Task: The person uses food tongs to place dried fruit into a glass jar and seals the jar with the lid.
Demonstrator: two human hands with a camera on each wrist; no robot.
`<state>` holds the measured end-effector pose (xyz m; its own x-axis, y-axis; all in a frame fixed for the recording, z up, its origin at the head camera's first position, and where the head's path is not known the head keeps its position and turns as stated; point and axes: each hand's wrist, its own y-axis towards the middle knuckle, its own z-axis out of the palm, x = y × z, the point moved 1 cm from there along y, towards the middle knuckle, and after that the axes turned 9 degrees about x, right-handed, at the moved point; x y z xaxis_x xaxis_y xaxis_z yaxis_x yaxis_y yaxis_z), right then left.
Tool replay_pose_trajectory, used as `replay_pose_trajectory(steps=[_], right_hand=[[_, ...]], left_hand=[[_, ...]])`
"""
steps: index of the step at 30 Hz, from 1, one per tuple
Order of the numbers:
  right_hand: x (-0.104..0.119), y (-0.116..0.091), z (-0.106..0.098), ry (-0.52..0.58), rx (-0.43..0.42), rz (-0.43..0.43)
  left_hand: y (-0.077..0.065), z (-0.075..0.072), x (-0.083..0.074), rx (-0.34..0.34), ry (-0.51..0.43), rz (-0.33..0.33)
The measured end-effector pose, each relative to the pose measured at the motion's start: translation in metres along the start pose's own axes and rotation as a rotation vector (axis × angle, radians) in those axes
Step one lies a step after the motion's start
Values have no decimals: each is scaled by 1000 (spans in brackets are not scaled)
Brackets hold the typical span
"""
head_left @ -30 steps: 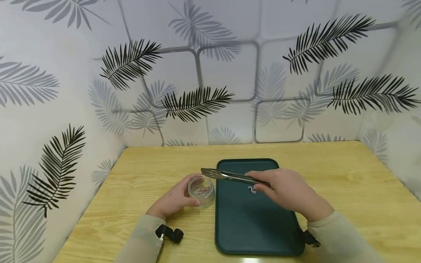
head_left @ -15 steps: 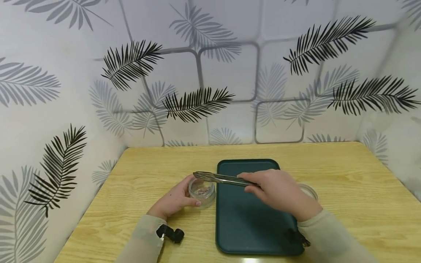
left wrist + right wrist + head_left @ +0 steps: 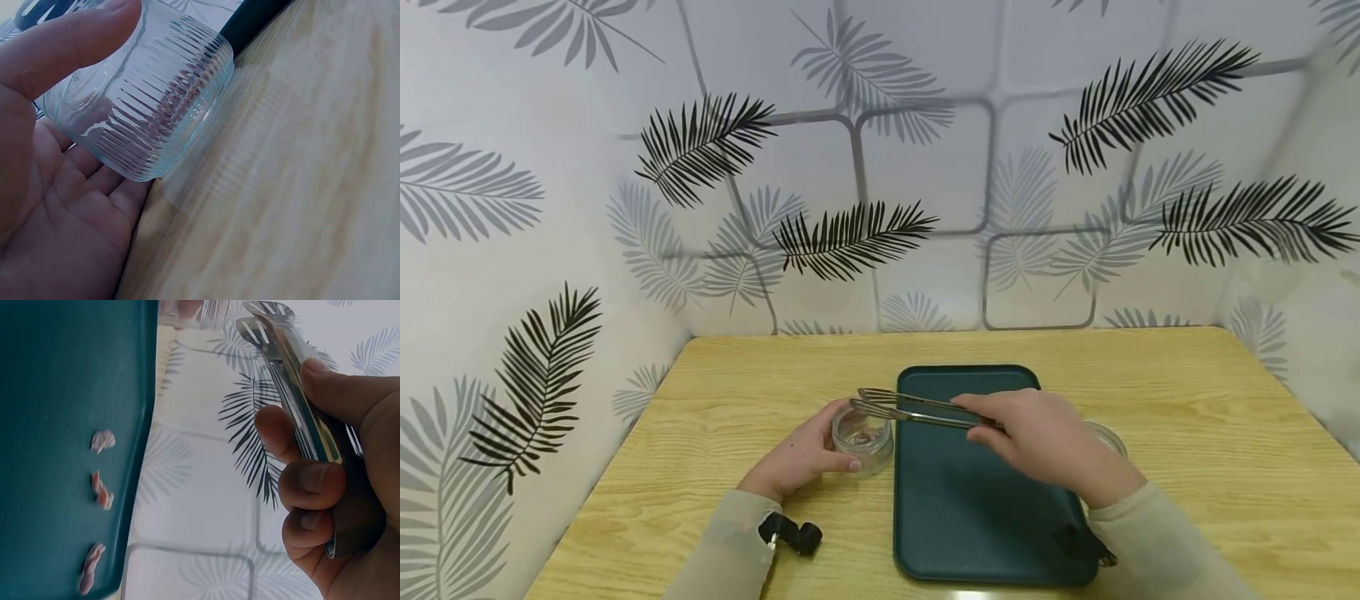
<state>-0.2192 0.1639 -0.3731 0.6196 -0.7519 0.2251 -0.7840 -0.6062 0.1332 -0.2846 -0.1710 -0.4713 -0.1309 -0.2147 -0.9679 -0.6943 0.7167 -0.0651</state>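
My left hand [image 3: 805,454] curls round a clear ribbed glass jar [image 3: 872,460] standing on the table left of the tray. Small pinkish-brown bits [image 3: 178,103] lie at the bottom of the jar. In my right hand [image 3: 1037,433] I grip metal tongs [image 3: 300,403] with slotted tips. The tongs point left, their tips spread a little apart over the jar's rim, with nothing seen between them. On the dark green tray [image 3: 985,525], the right wrist view shows a crumpled pale piece [image 3: 103,441], an orange-pink piece [image 3: 103,495] and a twisted pinkish piece [image 3: 92,569].
A round clear glass rim [image 3: 1108,435] shows at the tray's right side, partly behind my right hand. The light wooden table [image 3: 760,375] ends at a leaf-patterned wall [image 3: 925,275]. Black wrist cameras [image 3: 793,533] sit on both sleeves.
The tongs have moved left over the jar, and their tips, together half a second ago, have spread apart. My right hand has shifted slightly; my left hand still holds the jar.
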Motion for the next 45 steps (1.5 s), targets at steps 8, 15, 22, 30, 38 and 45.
replay_pose_trajectory(steps=[8,15,22,30,38,45], right_hand=[[-24,-23,-3,2,47,105],[-49,-42,-2,-24,63,175],[-66,-55,-2,-12,70,217],[-83,-69,-4,-6,81,271],[-92,-74,-3,-9,162,319],[-93,-75,-2,-31,128,313]], left_hand=[[0,2,-2,22,-7,45],[-1,2,-1,27,-18,38],[-1,1,-1,24,-7,27],[0,0,-2,17,11,21],[-1,-1,-2,14,23,27],[-1,0,-2,10,27,25]])
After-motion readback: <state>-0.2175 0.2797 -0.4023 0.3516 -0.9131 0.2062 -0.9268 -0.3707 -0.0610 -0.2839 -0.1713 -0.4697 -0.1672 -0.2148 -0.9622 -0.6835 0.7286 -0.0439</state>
